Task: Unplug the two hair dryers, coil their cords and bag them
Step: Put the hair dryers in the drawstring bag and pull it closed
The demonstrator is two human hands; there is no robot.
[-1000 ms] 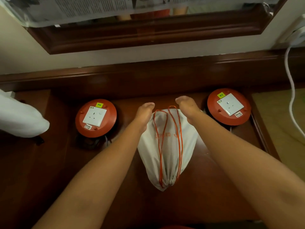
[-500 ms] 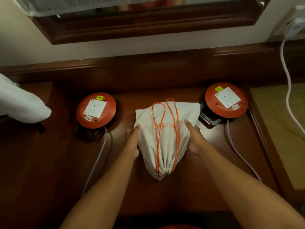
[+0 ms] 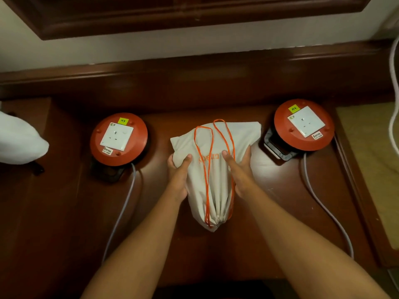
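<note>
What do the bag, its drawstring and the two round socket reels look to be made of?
Bag: off-white woven cloth, matte; it creases and gathers at the neck.
Drawstring: thin orange cord, probably synthetic.
Left reel and right reel: red moulded plastic, slightly glossy, each with a white plastic socket plate.

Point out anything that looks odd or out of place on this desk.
Nothing stands out. The drawstring bag lies closed between two red socket reels, gripped by the left hand and right hand.

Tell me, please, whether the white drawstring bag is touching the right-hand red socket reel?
Apart. The head view shows dark tabletop between the drawstring bag and the reel's black bracket.
</note>
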